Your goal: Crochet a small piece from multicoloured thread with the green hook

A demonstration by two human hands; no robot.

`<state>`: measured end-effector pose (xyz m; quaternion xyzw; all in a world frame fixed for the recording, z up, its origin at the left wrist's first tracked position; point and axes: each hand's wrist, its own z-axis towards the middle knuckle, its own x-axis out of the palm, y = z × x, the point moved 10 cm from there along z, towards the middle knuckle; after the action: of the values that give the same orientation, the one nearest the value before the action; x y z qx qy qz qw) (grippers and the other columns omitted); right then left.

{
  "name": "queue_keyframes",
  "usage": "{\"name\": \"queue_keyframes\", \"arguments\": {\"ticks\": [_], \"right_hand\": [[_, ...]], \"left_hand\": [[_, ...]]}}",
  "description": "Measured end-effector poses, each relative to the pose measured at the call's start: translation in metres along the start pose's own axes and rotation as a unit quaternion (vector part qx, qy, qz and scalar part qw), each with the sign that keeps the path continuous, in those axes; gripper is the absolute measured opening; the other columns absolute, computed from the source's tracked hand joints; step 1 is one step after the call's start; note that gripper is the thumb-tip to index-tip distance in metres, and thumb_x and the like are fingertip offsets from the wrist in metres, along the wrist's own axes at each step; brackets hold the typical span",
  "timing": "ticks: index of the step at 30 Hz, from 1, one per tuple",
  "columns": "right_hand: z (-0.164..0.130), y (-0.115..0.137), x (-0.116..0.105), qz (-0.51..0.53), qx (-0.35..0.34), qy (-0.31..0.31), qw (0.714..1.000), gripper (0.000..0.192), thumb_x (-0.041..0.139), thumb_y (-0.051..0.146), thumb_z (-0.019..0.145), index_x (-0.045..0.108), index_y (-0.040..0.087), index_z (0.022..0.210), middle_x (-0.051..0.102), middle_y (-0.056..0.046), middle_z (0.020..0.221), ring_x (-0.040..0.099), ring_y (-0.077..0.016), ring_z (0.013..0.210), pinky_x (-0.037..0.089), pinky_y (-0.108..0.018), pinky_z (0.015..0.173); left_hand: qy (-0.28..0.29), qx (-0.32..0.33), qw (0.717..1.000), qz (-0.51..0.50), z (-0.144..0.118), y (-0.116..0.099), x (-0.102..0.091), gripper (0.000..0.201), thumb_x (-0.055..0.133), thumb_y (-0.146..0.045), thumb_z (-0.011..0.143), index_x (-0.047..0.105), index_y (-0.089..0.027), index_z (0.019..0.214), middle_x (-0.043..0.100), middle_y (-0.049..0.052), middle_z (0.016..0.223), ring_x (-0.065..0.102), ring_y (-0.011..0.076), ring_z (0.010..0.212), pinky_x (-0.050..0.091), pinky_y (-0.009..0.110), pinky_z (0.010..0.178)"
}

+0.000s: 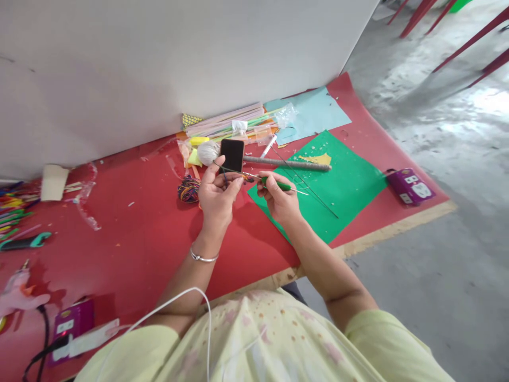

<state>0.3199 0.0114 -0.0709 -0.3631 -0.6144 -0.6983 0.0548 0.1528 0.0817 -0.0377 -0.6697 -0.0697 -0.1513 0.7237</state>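
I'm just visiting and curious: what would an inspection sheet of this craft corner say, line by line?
Surface: red mat on a concrete floor, green paper sheet on top.
Job's things: thin wire pinched between both hands; green-handled tool.
Clutter: bundle of straws, white yarn ball, coloured thread coil, grey rod, glue gun, purple boxes.
Hands: left hand raised, fingers on the wire; right hand grips the tool.
Cables: white cord across the left arm; black cable.
Surroundings: white wall, red chair legs.

Two hands, one green paper sheet (338,185), one blue sheet (314,114), two purple boxes (409,185), one phone (232,155), one yarn ball (207,153)
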Motion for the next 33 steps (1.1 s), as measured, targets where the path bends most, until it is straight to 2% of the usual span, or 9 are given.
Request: {"name": "queue_keyframes", "arguments": {"ticks": [6,9,12,15,21,23,27,29,33], "right_hand": [[0.000,-0.001,0.002,-0.007,0.006,0.028,1.000,0.032,0.089,0.058,0.079,0.087,0.031,0.095,0.082,-0.001,0.088,0.067,-0.0122,0.072,0.054,-0.027,0.064],[-0.002,0.010,0.003,-0.087,-0.047,0.036,0.994,0.027,0.084,0.056,0.086,0.088,0.032,0.096,0.081,-0.002,0.097,0.066,-0.0138,0.078,0.054,-0.028,0.065],[-0.007,0.019,0.008,-0.154,-0.096,0.044,0.982,0.024,0.079,0.052,0.092,0.087,0.033,0.104,0.079,-0.004,0.122,0.069,-0.0153,0.086,0.056,-0.028,0.063],[-0.012,0.017,0.016,-0.160,-0.098,0.069,0.980,0.028,0.074,0.052,0.096,0.084,0.035,0.117,0.080,-0.005,0.119,0.073,-0.0161,0.085,0.058,-0.028,0.060],[-0.017,0.022,0.019,-0.208,-0.140,0.074,0.965,0.024,0.076,0.048,0.096,0.085,0.037,0.116,0.080,-0.005,0.117,0.076,-0.0199,0.100,0.066,-0.035,0.081],[-0.017,0.026,0.019,-0.218,-0.151,0.069,0.962,0.023,0.076,0.046,0.097,0.085,0.038,0.116,0.081,-0.005,0.115,0.076,-0.0205,0.101,0.066,-0.037,0.088],[-0.018,0.032,0.019,-0.244,-0.158,0.068,0.954,0.022,0.077,0.046,0.096,0.086,0.038,0.115,0.081,-0.005,0.112,0.077,-0.0211,0.100,0.064,-0.040,0.098],[-0.019,0.036,0.020,-0.261,-0.165,0.068,0.949,0.023,0.077,0.046,0.096,0.086,0.038,0.115,0.082,-0.005,0.114,0.077,-0.0219,0.102,0.063,-0.041,0.102],[-0.021,0.042,0.022,-0.301,-0.191,0.064,0.932,0.023,0.075,0.045,0.097,0.085,0.039,0.117,0.083,-0.005,0.118,0.075,-0.0235,0.108,0.063,-0.042,0.104]], "left_hand": [[0.028,0.009,0.999,0.031,0.001,0.004,0.001,0.077,0.091,-0.026,0.076,0.064,-0.028,0.148,0.080,-0.001,0.088,0.063,0.0062,0.060,0.047,0.017,0.057],[0.037,0.047,0.995,0.075,-0.003,-0.004,0.005,0.078,0.089,-0.027,0.079,0.061,-0.028,0.151,0.079,0.000,0.088,0.062,0.0071,0.061,0.047,0.018,0.057],[0.029,0.078,0.990,0.112,-0.007,-0.013,0.008,0.085,0.089,-0.029,0.081,0.053,-0.029,0.158,0.079,0.000,0.087,0.059,0.0082,0.058,0.045,0.020,0.055],[0.016,0.078,0.991,0.110,-0.009,-0.012,0.008,0.097,0.091,-0.032,0.079,0.043,-0.028,0.164,0.078,0.000,0.087,0.061,0.0092,0.059,0.046,0.020,0.055],[0.012,0.031,0.998,0.058,-0.003,0.007,0.004,0.101,0.092,-0.035,0.079,0.040,-0.032,0.165,0.076,-0.001,0.088,0.065,0.0103,0.065,0.050,0.020,0.057],[0.030,0.035,0.998,0.040,-0.002,0.007,0.005,0.090,0.090,-0.033,0.080,0.048,-0.033,0.160,0.077,0.003,0.099,0.068,0.0121,0.072,0.050,0.019,0.055],[0.069,0.072,0.993,0.060,0.000,0.002,0.007,0.049,0.081,-0.031,0.085,0.074,-0.028,0.133,0.070,0.011,0.136,0.069,0.0210,0.105,0.054,0.020,0.055],[0.057,0.110,0.987,0.100,0.003,-0.004,0.003,0.053,0.080,-0.031,0.085,0.073,-0.028,0.137,0.063,0.012,0.146,0.067,0.0244,0.114,0.058,0.023,0.060],[0.024,0.201,0.959,0.198,0.002,-0.023,0.003,0.079,0.080,-0.027,0.083,0.055,-0.030,0.158,0.053,0.016,0.158,0.065,0.0268,0.118,0.057,0.025,0.063]]}}
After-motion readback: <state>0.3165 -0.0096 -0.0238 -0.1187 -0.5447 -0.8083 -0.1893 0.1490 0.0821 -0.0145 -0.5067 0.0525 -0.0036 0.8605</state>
